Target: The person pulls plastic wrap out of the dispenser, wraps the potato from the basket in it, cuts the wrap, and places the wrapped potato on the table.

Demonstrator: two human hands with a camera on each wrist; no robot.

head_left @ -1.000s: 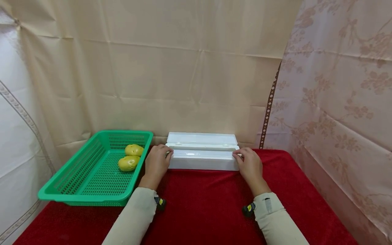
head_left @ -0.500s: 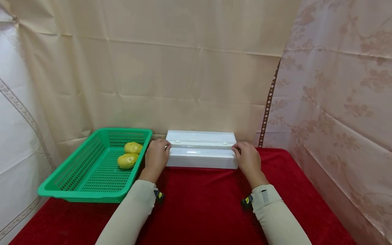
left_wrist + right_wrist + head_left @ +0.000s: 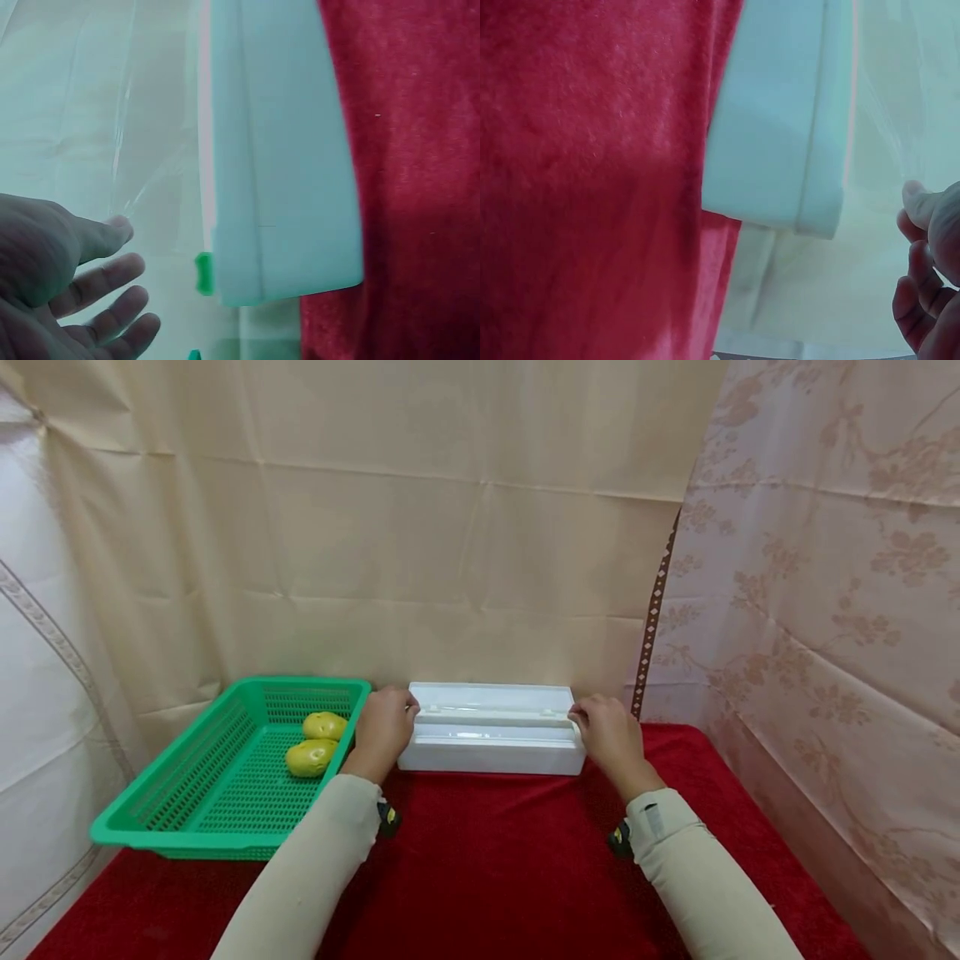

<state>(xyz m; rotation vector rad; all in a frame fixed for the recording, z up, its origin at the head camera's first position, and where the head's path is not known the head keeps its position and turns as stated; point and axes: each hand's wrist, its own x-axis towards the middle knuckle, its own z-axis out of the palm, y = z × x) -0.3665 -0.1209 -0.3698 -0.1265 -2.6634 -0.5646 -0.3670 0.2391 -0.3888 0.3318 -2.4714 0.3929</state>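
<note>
A long white cling film dispenser [image 3: 491, 758] sits at the back of the table with its lid [image 3: 491, 695] tipped back. Clear cling film [image 3: 154, 161] spans the space above it, with creases running toward the fingertips. At the box's left end, my left hand [image 3: 385, 731] pinches one corner of the film between thumb and forefinger; its other fingers spread loosely in the left wrist view. My right hand [image 3: 609, 735] pinches the other corner near the right end. In the right wrist view the film [image 3: 889, 97] is faint and hard to trace.
Left of the box stands a green plastic basket [image 3: 225, 841] holding two yellow potatoes [image 3: 311, 758]. Red cloth [image 3: 502, 868] covers the table. A beige curtain [image 3: 450, 543] hangs close behind the box, and a patterned one [image 3: 832, 610] is on the right.
Both hands have risen from the front of the box to the height of its lid, still pinching the film. The basket and potatoes stay put.
</note>
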